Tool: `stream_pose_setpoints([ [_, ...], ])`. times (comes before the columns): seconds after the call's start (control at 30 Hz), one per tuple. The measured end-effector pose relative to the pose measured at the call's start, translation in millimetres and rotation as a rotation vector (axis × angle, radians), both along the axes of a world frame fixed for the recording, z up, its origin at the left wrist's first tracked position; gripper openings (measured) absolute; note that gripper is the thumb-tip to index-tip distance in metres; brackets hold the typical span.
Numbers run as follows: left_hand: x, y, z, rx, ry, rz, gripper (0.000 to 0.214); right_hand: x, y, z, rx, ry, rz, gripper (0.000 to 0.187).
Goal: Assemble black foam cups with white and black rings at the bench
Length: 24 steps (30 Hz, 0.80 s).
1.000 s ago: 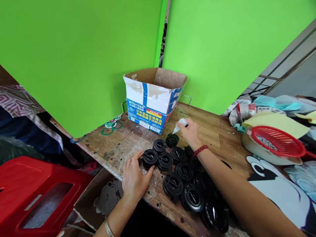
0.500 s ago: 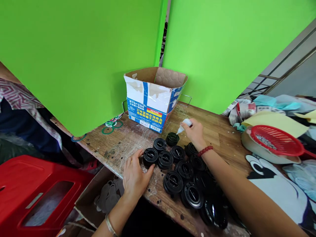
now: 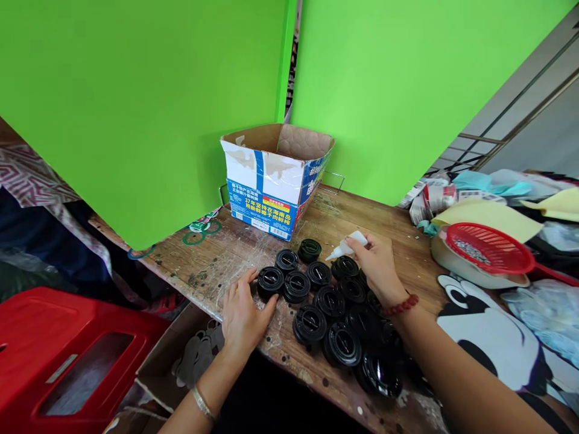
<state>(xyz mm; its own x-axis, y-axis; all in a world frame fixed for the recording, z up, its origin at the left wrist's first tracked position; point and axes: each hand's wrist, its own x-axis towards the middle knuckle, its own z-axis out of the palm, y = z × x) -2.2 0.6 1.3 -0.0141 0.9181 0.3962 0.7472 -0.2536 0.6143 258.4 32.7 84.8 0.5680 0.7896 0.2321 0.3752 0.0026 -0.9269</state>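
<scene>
Several round black plastic parts [image 3: 330,299] lie packed together on a worn wooden table [image 3: 235,253]. My right hand [image 3: 378,267] grips a small white squeeze bottle [image 3: 347,246], its nozzle pointing left and down over a black part [image 3: 342,266] at the back of the group. My left hand [image 3: 241,315] rests on the table edge, fingers curved against the leftmost black part [image 3: 270,280]. A red bead bracelet is on my right wrist.
An open blue and white cardboard box [image 3: 274,178] stands behind the parts. A red strainer [image 3: 489,250] sits in a bowl at the right, amid papers and bags. Green panels rise behind. A red stool [image 3: 58,355] and a carton of grey discs [image 3: 195,358] are below left.
My right hand has drawn the bottle back and to the right, from over the farthest part to one nearer me. The left hand has stayed by the leftmost part.
</scene>
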Motion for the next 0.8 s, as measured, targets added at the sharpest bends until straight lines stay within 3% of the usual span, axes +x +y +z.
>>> stream_pose_setpoints([
  [0.27, 0, -1, 1.2, -0.005, 0.012, -0.002, 0.063, -17, -35, -0.1, -0.057, 0.125, 0.094, 0.04],
  [0.53, 0, 0, 0.4, -0.01, 0.013, 0.003, 0.065, -21, -35, -8.0, -0.084, 0.018, 0.136, 0.044],
  [0.8, 0, 0, -1.5, 0.02, 0.008, -0.008, 0.066, -33, -35, -10.5, -0.046, -0.128, 0.218, 0.032],
])
